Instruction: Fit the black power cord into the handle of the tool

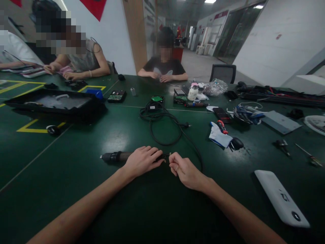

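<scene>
A dark cylindrical electric screwdriver (pixel 119 156) lies on the green table, its metal tip toward the left. My left hand (pixel 145 159) is wrapped over its right end, fingers pointing right. Close by on the right, my right hand (pixel 185 169) is closed in a pinch beside a small connector end; what its fingers hold is too small to make out. Beyond the hands a black cable (pixel 165 144) lies in loops, running from a black adapter (pixel 153 107) and past the right hand.
A black tray (pixel 88 103) stands at the left. White-blue gloves (pixel 219 135), a black mouse (pixel 236 143) and a white device (pixel 281 198) are at the right. Circuit-board parts (pixel 116 96) lie farther back. People sit across the table.
</scene>
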The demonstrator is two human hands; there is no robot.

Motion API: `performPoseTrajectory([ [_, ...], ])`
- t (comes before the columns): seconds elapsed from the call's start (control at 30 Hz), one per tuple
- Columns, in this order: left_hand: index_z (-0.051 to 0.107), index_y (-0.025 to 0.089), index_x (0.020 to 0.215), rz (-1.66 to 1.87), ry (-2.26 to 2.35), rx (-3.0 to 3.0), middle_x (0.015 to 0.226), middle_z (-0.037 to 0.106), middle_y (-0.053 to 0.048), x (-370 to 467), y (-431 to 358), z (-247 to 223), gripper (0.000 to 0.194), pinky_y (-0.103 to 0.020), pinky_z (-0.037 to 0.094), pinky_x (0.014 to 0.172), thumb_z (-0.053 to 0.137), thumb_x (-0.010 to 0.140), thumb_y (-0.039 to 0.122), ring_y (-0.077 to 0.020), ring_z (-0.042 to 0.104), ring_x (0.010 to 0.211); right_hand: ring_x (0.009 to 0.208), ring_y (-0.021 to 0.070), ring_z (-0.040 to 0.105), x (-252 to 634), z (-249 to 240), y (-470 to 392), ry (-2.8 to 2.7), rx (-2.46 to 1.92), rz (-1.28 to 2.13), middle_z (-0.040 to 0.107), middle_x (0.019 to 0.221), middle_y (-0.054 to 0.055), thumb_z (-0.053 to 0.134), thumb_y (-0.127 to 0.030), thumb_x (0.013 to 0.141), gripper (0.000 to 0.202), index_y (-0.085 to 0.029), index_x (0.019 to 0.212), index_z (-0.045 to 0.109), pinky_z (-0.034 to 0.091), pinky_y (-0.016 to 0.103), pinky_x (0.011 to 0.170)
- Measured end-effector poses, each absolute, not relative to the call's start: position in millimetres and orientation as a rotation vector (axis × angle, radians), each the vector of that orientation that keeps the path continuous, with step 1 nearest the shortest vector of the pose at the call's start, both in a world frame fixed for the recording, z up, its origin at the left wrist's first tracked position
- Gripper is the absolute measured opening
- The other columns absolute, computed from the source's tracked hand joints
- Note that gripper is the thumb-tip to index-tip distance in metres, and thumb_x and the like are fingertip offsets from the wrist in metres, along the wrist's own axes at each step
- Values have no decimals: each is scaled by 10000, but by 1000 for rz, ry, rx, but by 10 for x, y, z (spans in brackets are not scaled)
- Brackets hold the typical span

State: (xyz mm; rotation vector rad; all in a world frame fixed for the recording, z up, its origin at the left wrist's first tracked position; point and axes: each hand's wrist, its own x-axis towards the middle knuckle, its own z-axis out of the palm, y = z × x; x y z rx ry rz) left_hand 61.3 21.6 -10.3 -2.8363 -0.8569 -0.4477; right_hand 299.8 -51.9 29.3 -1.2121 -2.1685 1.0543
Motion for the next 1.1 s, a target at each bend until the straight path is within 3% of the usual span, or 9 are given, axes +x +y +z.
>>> performPoseTrajectory([
  [0.07, 595, 231, 1196, -452, -867, -2808, 1030, 674, -32, 558, 255, -114, 299, -322, 471, 745, 480, 1028, 450, -184, 640, 876, 585, 122, 473, 2982, 196, -452, -2139, -1207, 1015, 536, 739, -48, 330, -269, 1093, 140, -222, 1031, 445, 363, 262, 603],
  [0.17, 593, 235, 1188, -451, -849, -2790, 1014, 672, -24, 508, 278, -121, 293, -315, 464, 726, 481, 1025, 451, -176, 635, 846, 693, 137, 543, 2977, 101, -410, -2277, -1213, 705, 612, 847, -7, 424, -225, 1061, 77, -201, 1032, 491, 394, 351, 837],
  [0.23, 596, 230, 1173, -441, -831, -2769, 999, 669, -25, 508, 264, -117, 289, -313, 454, 712, 485, 1022, 451, -175, 630, 832, 749, 148, 582, 2997, 92, -401, -2348, -1239, 527, 652, 892, 13, 451, -207, 1051, 64, -190, 1050, 513, 325, 430, 977],
  [0.33, 597, 221, 1151, -387, -829, -2718, 980, 657, -33, 556, 205, -102, 274, -317, 437, 689, 480, 1026, 435, -187, 623, 828, 795, 159, 622, 3036, 112, -385, -2390, -1315, 436, 680, 935, 27, 447, -212, 1057, 80, -190, 1083, 520, 274, 456, 1028],
  [0.6, 584, 211, 1136, -305, -885, -2625, 1020, 649, -59, 662, 102, -179, 188, -332, 422, 704, 526, 1010, 338, -197, 607, 827, 856, 167, 599, 3033, 164, -387, -2361, -1415, 542, 643, 933, 4, 386, -255, 1086, 131, -224, 1067, 511, 329, 423, 983],
  [0.87, 572, 212, 1227, -406, -669, -2675, 1170, 673, -52, 535, 220, -236, 252, -317, 472, 736, 494, 1035, 353, -167, 634, 863, 753, 158, 569, 3111, 215, -365, -2290, -1363, 727, 614, 951, 18, 446, -277, 1067, 95, -219, 1082, 520, 408, 282, 673],
  [1.1, 600, 210, 1209, -423, -602, -2705, 1217, 666, -40, 496, 204, -241, 246, -314, 506, 722, 519, 1022, 349, -173, 645, 893, 832, 174, 593, 3093, 110, -370, -2301, -1263, 679, 612, 1005, 46, 555, -209, 999, 115, -202, 1114, 560, 470, 297, 718],
])
